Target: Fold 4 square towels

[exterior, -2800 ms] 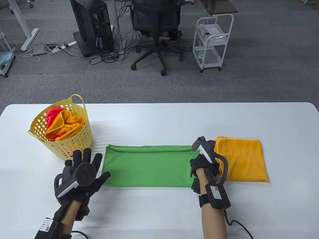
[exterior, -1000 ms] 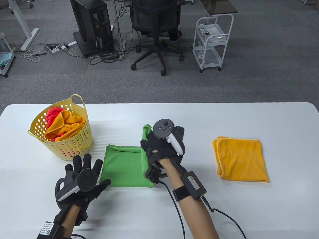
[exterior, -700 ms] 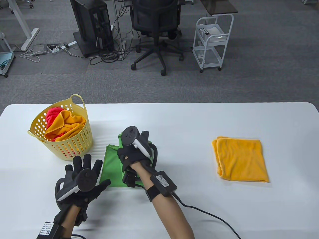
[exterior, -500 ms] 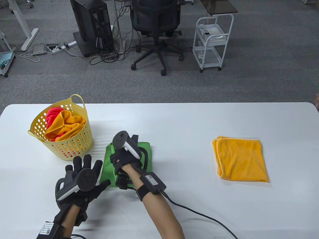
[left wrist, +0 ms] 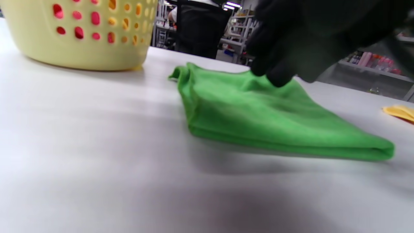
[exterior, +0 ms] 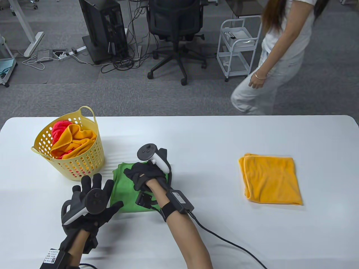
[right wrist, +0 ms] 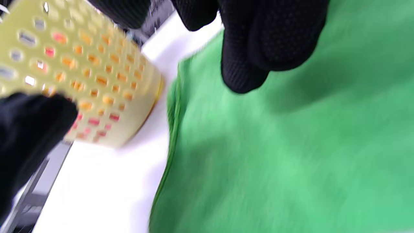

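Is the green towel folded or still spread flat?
Folded: the green towel lies as a compact square, and the left wrist view shows doubled layers at its edge. The right hand rests on it.

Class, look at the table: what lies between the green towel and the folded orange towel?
Table view: only bare white table between the green towel and the orange towel.

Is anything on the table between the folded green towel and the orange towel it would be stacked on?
Nothing visible. Bare table separates the green towel from the orange towel; the basket sits on the opposite side.
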